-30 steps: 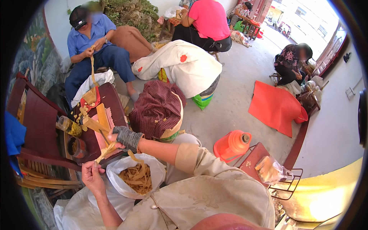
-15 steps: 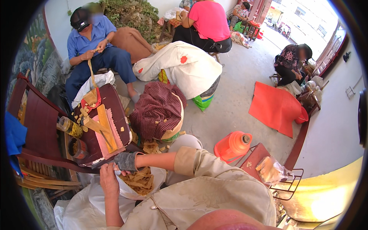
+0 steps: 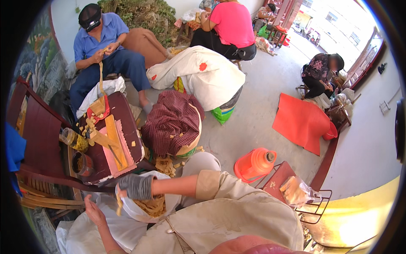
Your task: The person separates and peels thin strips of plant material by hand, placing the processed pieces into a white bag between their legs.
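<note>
Nearest to us, left of a white plastic bag (image 3: 172, 204), the wearer's bare left hand (image 3: 95, 211) is open, fingers spread, with nothing in it that we can see. Apart from it, the right hand (image 3: 130, 188), in a grey cover, is over the bag's left rim and looks closed on a yellowish strip (image 3: 119, 207) that hangs beside the rim. Curled strips (image 3: 154, 205) lie in the bag, whose mouth faces up close to the lap, we judge for easy reach. Just beyond the bag and to its left is a dark red tabletop (image 3: 133, 127); there a pink cloth (image 3: 129, 159) lies under a wooden tool (image 3: 114, 137), perhaps to stop it sliding. The tool's near end points toward the bag, which seems to suit the right arm. Small yellow blocks (image 3: 90, 125) lie near the tabletop's left edge, where a bump could spill them. Right of the bag, an orange flask (image 3: 253, 166) limits how far the right elbow could swing. Beyond the bag, a checked bundle (image 3: 171, 122) crowds the tabletop's right side; more room opens on the grey floor (image 3: 253, 114) between bundle and red mat (image 3: 301, 122), farther right. Farthest from the bag, co-workers sit: one in blue (image 3: 99, 40) past the tabletop, one in pink (image 3: 232, 23) beyond the bundle.
</note>
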Demonstrator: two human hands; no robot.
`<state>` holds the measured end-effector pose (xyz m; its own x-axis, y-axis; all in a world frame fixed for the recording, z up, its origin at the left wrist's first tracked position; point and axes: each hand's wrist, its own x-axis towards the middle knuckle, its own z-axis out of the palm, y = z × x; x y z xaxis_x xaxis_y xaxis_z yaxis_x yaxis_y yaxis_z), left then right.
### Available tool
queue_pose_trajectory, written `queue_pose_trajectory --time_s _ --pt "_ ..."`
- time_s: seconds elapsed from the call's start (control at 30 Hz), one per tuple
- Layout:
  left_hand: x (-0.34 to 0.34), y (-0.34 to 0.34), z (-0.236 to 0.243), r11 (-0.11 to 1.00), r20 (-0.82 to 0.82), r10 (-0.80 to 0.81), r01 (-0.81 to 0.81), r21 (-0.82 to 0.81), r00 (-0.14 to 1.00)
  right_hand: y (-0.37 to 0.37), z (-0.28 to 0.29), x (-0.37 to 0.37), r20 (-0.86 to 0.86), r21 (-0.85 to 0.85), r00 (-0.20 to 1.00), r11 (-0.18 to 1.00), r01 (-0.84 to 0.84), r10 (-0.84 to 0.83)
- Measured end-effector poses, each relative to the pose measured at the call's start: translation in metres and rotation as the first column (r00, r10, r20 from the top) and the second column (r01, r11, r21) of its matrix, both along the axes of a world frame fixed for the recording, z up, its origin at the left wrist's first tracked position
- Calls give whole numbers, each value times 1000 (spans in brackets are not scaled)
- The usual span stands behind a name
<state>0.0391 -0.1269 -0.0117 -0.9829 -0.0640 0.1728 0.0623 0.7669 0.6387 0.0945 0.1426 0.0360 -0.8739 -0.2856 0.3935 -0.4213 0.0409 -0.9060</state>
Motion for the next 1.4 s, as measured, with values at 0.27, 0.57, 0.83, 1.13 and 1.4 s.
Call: queue_pose_trajectory --time_s 0.27,0.57,0.83,1.13,1.4 --pt "53 100 72 854 -472 -520 449 -263 712 11 -1 -4 -27 422 995 904 -71 91" --pt "62 104 45 795 -269 -589 486 -363 762 15 -24 -21 -268 457 955 890 13 123" --pt "33 72 26 744 -321 -652 499 -445 687 -7 -10 -6 -116 210 982 970 -123 150" --pt "-3 116 32 696 -38 -482 410 589 875 34 -13 -62 -4 510 953 819 264 -304" --pt "-47 130 17 829 -221 -446 493 263 867 48 -27 -88 -220 608 922 694 386 -320"
